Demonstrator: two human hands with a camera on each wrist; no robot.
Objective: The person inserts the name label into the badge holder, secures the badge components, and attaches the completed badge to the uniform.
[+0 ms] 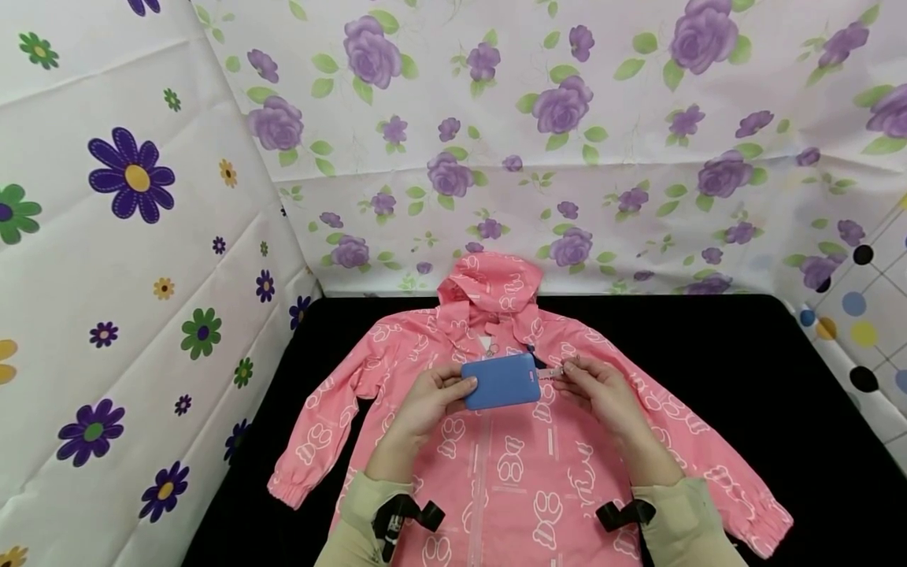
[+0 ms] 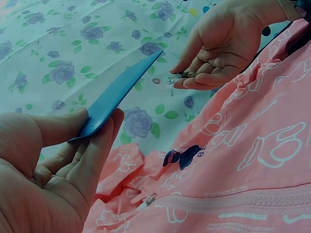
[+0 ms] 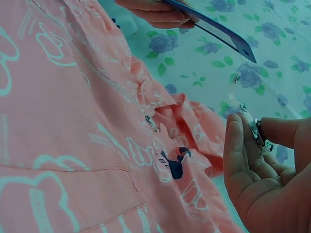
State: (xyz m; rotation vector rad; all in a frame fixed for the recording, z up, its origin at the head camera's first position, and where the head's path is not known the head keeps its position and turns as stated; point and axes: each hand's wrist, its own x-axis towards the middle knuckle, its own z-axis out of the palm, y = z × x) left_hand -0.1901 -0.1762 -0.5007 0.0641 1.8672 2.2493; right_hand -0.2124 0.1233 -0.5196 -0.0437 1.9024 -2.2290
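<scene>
My left hand [image 1: 434, 398] pinches one end of a blue badge holder [image 1: 501, 381] between thumb and fingers, above the pink jacket [image 1: 512, 472]. In the right wrist view the badge holder [image 3: 218, 30] shows a slot at its far end. My right hand [image 1: 594, 387] pinches a metal badge clip [image 3: 262, 138] by that slotted end. A clear strap with metal snaps [image 3: 244, 107] extends from the clip toward the holder. I cannot tell whether the strap passes through the slot. The jacket lies face up, hood at the far side, with white outline prints and a front zipper [image 2: 218, 201].
The jacket is spread on a black table [image 1: 680, 335], its sleeves out to both sides. A dark blue patch [image 3: 175, 165] is on the jacket's chest. Flower-print sheets [image 1: 496, 189] stand behind and at the left, and a dotted sheet [image 1: 860, 339] stands at the right.
</scene>
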